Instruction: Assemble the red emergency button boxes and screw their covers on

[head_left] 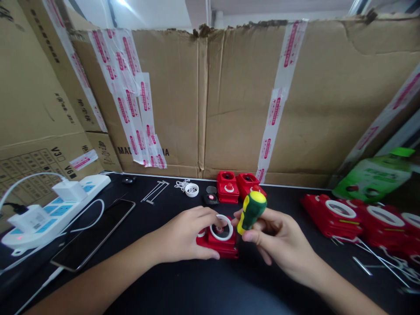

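Observation:
A red plastic device (218,250) with a round white ring (231,232) lies on the black table in front of me. My left hand (188,234) grips it from the left, thumb along its near side and fingers over the top. In my right hand (274,234) is a screwdriver (253,210) with a green and yellow handle, held nearly upright. Its shaft points down at the device's right edge; whether the tip sits in a screw is too small to tell.
Behind stand two red housings (227,194), a small black part (211,198), a white ring cap (192,190) and metal rods (155,191). More red devices (339,218) and a green bottle (374,177) are right. Left lie a phone (95,234) and power strip (59,210). Cardboard walls (236,109) enclose the table.

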`<state>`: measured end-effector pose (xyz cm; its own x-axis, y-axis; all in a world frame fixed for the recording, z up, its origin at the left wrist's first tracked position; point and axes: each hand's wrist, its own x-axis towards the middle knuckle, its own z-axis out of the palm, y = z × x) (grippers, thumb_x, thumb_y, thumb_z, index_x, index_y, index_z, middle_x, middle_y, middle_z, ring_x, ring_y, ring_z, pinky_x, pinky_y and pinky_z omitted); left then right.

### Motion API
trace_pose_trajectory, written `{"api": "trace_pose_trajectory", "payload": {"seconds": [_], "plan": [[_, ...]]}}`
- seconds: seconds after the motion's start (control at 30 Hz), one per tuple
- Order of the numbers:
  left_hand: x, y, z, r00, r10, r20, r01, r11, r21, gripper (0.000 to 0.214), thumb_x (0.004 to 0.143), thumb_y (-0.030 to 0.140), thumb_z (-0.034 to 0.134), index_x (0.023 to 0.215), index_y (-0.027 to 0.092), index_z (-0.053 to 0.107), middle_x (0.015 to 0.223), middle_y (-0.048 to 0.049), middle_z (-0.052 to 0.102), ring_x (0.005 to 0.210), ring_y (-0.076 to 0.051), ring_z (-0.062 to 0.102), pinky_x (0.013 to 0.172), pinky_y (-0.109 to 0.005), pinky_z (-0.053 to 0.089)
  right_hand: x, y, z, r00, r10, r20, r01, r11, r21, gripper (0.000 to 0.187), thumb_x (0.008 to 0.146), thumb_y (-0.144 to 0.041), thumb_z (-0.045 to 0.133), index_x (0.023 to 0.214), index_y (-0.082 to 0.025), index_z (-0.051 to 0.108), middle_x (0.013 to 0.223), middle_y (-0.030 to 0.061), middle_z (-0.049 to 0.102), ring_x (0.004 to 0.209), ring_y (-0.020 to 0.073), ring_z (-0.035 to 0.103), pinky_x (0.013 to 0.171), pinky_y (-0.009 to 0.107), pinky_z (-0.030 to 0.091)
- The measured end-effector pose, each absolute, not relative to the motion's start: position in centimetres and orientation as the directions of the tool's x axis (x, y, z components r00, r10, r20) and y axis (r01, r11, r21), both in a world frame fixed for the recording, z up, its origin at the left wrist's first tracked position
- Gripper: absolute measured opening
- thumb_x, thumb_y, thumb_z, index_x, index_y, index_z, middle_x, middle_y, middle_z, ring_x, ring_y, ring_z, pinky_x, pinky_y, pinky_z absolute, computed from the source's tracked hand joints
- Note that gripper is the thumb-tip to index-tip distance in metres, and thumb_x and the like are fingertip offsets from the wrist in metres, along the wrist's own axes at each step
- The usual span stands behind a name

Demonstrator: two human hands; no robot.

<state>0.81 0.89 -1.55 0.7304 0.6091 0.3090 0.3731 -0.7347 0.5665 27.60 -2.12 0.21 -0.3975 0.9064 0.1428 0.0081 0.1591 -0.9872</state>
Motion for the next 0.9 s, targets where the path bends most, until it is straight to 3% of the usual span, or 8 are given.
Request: {"api": "trace_pose_trajectory", "payload": {"seconds": [0.1,0.23,0.3,0.43,0.57,0.77,0.9], "plan": [[0.8,0.8,-1.3,0.735,0.608,0.301,0.373,-0.733,0.569,0.062,0.080,0.037,0.094,0.134,0.026,0.064,0.133,-0.0056,0.068,0.116,-0.024,0.067,0.106,-0.037,0.053,27.9,-2.2,0.5,-0.469,0.871,0.146,0.007,0.169,-0.986,0.028,0.096,-0.037,0.078,0.120,-0.021,0.078,0.082,0.0002,0.069,0.043,0.0014,0.039,0.039,0.017,0.032],[0.9,0.5,-1.2,0.735,0.614,0.288,0.387,-0.728,0.565,0.057,0.082,0.034,0.092,0.131,0.027,0.063,0.133,-0.0037,0.068,0.122,-0.023,0.065,0.110,-0.036,0.051,27.9,-2.2,0.8,-0.524,0.842,0.129,0.006,0.155,-0.988,0.033,0.103,-0.040,0.068,0.133,-0.026,0.071,0.101,0.0037,0.072,0.048,0.0023,0.043,0.042,0.018,0.036],[0.9,0.4,-1.2,0.733,0.620,0.281,0.403,-0.728,0.554,0.058,0.083,0.033,0.091,0.133,0.028,0.062,0.134,-0.0038,0.067,0.124,-0.024,0.064,0.112,-0.037,0.050,27.7,-2.1,0.7,-0.503,0.850,0.158,0.017,0.192,-0.981,0.034,0.099,-0.039,0.074,0.130,-0.026,0.071,0.101,0.0029,0.071,0.056,0.0051,0.051,0.051,0.019,0.045],[0.8,0.4,-1.3,0.734,0.621,0.274,0.419,-0.732,0.537,0.052,0.086,0.032,0.089,0.130,0.028,0.062,0.133,-0.0039,0.067,0.122,-0.024,0.065,0.109,-0.037,0.052,27.2,-1.6,0.1,-0.380,0.894,0.236,0.008,0.258,-0.966,0.035,0.079,-0.036,0.094,0.104,-0.021,0.075,0.088,0.0004,0.069,0.071,0.0119,0.060,0.068,0.025,0.055],[0.7,0.4,-1.4,0.730,0.628,0.271,0.427,-0.728,0.537,0.049,0.087,0.036,0.088,0.128,0.028,0.063,0.135,-0.0048,0.066,0.122,-0.024,0.066,0.108,-0.038,0.053,26.9,-1.5,0.1,-0.331,0.922,0.202,-0.025,0.206,-0.978,0.038,0.074,-0.034,0.097,0.098,-0.019,0.072,0.073,-0.0039,0.065,0.057,0.0086,0.055,0.054,0.022,0.049],[0.7,0.6,-1.3,0.738,0.619,0.270,0.419,-0.733,0.535,0.052,0.088,0.038,0.087,0.133,0.028,0.062,0.133,-0.0057,0.067,0.122,-0.025,0.065,0.109,-0.040,0.053,27.2,-1.9,0.7,-0.398,0.894,0.207,-0.045,0.206,-0.978,0.026,0.082,-0.031,0.092,0.095,-0.017,0.074,0.065,-0.0058,0.060,0.051,0.0063,0.052,0.048,0.019,0.046],[0.8,0.6,-1.1,0.730,0.637,0.246,0.441,-0.715,0.543,0.050,0.089,0.039,0.085,0.133,0.030,0.062,0.131,-0.0048,0.067,0.120,-0.025,0.066,0.107,-0.040,0.054,27.5,-1.8,0.7,-0.485,0.849,0.208,-0.096,0.185,-0.978,0.028,0.093,-0.035,0.082,0.113,-0.016,0.076,0.079,0.0002,0.069,0.050,0.0051,0.049,0.044,0.019,0.042]]}}
